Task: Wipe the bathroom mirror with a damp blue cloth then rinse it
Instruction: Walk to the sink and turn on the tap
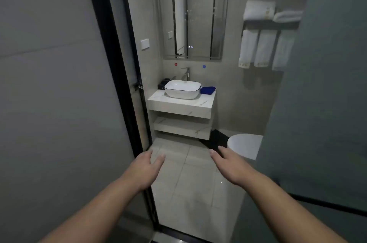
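Observation:
I stand at the bathroom doorway. The framed mirror (193, 24) hangs on the far wall above a white basin (182, 89) with a chrome tap (186, 73). A folded blue cloth (208, 90) lies on the marble counter (178, 104), just right of the basin. My left hand (148, 167) and my right hand (228, 163) reach forward at waist height, fingers straight and relaxed, holding nothing. Both are far short of the counter.
A black door frame (127, 88) and glass door stand on the left. On the right are a frosted glass panel (317, 104), a toilet (245, 144) and a rack of white towels (266, 44). Pale floor tiles (188, 173) lead to the vanity.

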The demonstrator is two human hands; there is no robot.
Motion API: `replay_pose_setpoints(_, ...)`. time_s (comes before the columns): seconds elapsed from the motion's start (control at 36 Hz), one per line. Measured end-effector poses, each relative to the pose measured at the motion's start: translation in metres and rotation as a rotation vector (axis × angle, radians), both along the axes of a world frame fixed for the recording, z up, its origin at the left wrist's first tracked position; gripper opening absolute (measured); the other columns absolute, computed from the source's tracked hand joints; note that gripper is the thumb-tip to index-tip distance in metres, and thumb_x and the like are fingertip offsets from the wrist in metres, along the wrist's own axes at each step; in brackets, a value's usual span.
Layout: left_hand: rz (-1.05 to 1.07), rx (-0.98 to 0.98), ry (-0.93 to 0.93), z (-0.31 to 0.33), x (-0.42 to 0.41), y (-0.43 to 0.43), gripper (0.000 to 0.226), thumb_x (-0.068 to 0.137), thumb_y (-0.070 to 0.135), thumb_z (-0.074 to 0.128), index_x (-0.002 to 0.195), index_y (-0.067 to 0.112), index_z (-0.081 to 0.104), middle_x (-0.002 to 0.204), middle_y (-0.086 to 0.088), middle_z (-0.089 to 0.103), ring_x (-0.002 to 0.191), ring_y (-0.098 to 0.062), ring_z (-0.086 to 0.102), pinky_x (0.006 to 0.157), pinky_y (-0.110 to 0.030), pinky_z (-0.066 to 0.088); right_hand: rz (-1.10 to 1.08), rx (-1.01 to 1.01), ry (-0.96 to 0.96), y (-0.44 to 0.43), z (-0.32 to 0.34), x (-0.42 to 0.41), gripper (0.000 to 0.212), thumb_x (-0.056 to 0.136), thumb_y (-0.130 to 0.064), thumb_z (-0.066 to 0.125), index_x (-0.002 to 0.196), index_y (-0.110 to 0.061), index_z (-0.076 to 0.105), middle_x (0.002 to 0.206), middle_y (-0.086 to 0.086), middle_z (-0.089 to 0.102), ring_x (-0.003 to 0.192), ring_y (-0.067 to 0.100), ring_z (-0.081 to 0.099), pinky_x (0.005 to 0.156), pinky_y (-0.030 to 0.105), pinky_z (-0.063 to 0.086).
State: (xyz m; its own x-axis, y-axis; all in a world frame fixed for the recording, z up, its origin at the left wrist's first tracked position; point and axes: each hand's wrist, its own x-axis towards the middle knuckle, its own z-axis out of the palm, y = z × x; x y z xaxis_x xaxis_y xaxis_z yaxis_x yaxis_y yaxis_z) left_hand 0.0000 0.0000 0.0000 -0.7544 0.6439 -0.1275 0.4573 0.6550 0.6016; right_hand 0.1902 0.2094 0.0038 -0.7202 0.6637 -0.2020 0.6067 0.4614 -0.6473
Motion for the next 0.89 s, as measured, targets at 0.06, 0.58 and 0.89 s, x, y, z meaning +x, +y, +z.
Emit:
replay_pose_setpoints(0.06,0.007,-0.009,-0.011,-0.008,-0.013,0.007,0.079,0.106,0.065,0.038,0.165,0.013,0.033,0.17,-0.008,0.038,0.157,-0.023,0.035,0.128,-0.038,0.028,-0.002,-0.003,-0.006,0.001,-0.003,-0.005,0.076,0.109,-0.062,0.032,0.17,-0.018,0.024,0.178,-0.001,0.021,0.165,0.018,0.016,0.132,0.038,0.015)
replay_pose_setpoints(0.58,0.076,-0.025,-0.042,-0.023,-0.076,0.147,0.076,0.106,0.062,0.045,0.167,0.017,0.033,0.171,-0.004,0.036,0.158,-0.022,0.033,0.126,-0.036,0.027,0.018,-0.086,-0.036,0.129,-0.037,-0.097,0.071,0.11,-0.056,0.036,0.169,-0.018,0.027,0.176,0.004,0.027,0.162,0.025,0.026,0.13,0.045,0.023)
replay_pose_setpoints(0.89,0.109,-0.052,-0.046,-0.048,-0.16,0.184,0.076,0.106,0.064,0.042,0.167,0.02,0.032,0.171,-0.003,0.036,0.157,-0.022,0.035,0.124,-0.04,0.031,0.124,-0.059,-0.06,0.174,-0.054,-0.215,0.076,0.109,-0.062,0.035,0.17,-0.018,0.025,0.177,0.004,0.024,0.163,0.024,0.024,0.13,0.043,0.022)
